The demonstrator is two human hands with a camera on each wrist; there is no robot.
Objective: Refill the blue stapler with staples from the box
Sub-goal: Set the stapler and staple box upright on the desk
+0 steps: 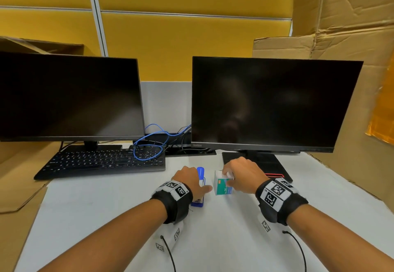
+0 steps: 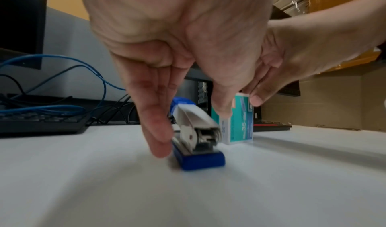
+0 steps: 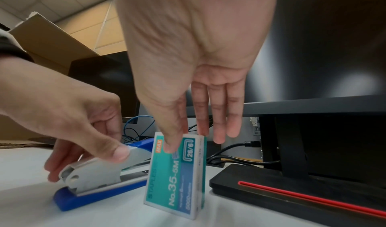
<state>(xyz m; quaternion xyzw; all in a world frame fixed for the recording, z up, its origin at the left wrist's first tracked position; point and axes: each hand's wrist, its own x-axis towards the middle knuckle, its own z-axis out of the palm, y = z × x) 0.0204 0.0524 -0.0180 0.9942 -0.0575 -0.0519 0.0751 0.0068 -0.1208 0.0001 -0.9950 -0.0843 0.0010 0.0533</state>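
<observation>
Left fingers: straight, pressed together, down along the far side of the blue stapler; thumb on its metal top.
Left hand: clasps the stapler from above.
Right fingers: extended, slightly apart; thumb and forefinger pinch the top of the staple box.
Right hand: above the box.
Staple box: upright on its narrow edge, tilted, just right of the stapler; touching or not, cannot tell.
Stapler: lies flat on the white desk.
Keyboard: left of and behind the stapler.
Monitor base: right of the stapler, beyond the box.
</observation>
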